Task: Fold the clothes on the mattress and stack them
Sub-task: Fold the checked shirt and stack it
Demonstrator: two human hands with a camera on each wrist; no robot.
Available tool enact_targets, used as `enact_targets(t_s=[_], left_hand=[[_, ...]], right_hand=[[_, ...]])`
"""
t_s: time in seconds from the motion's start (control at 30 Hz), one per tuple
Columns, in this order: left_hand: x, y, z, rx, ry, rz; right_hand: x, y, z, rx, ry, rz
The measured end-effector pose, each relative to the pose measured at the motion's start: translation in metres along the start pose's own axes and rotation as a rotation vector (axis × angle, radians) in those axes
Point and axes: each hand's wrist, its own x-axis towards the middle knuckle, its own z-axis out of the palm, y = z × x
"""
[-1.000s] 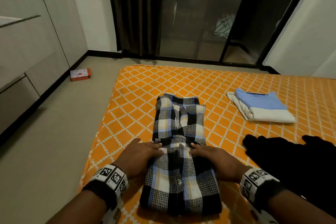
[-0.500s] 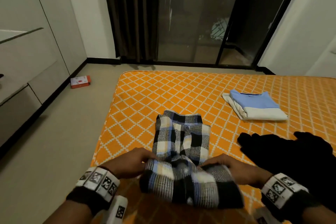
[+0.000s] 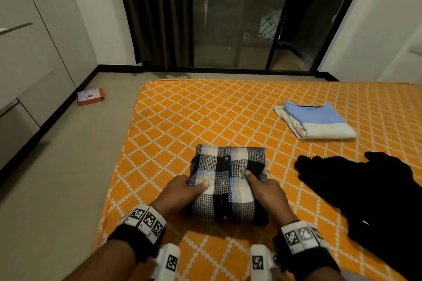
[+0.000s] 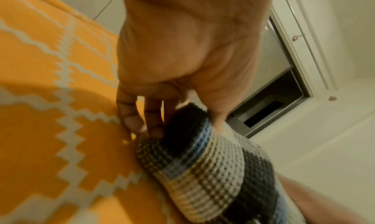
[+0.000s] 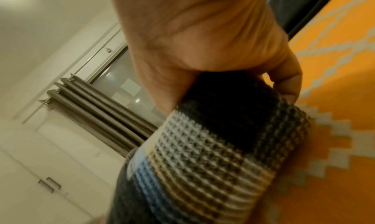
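Fingers of both hands, left hand (image 3: 182,191) & right hand (image 3: 266,191), pinch folded plaid shirt (image 3: 226,180) near mattress (image 3: 173,121) front-left corner, prob. to keep folds together.

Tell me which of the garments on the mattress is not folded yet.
The black garment, spread loosely at the right. The plaid shirt between both hands and the blue and white pile farther back are folded.

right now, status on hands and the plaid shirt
Left hand and right hand both grip plaid shirt, folded compact on mattress. Folded blue stack far right. Black garment unfolded beside it.
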Motion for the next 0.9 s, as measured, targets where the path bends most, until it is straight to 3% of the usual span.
enact_targets(t_s=[0.1, 0.2, 0.37, 0.47, 0.53, 0.6, 0.67, 0.77, 0.9], left_hand=[[0.004, -0.005, 0.010, 0.042, 0.062, 0.032], [0.008, -0.005, 0.016, 0.145, 0.078, -0.007], [0.006, -0.003, 0.016, 0.261, 0.118, -0.124], [0.003, 0.004, 0.024, 0.361, 0.346, 0.040], [0.006, 0.008, 0.032, 0.383, 0.377, 0.205], [0.010, 0.010, 0.039, 0.344, 0.230, 0.280], [0.013, 0.007, 0.042, 0.291, 0.092, 0.236], [0.018, 0.004, 0.037, 0.119, 0.173, 0.238], [0.025, 0.006, 0.027, -0.301, 0.280, 0.278]], right_hand=[[-0.007, 0.007, -0.001, -0.277, 0.117, -0.025], [-0.009, 0.009, -0.005, -0.386, 0.209, -0.042], [-0.004, 0.005, 0.004, -0.399, 0.139, 0.027], [0.003, 0.003, 0.002, -0.315, 0.187, 0.023], [0.011, 0.002, 0.004, -0.289, 0.173, -0.033], [0.014, 0.000, 0.008, -0.268, 0.139, -0.178], [0.015, -0.003, 0.010, -0.218, 0.093, -0.292], [0.017, -0.006, 0.004, -0.029, 0.089, -0.357], [0.020, -0.007, 0.000, 0.108, 0.226, -0.440]])
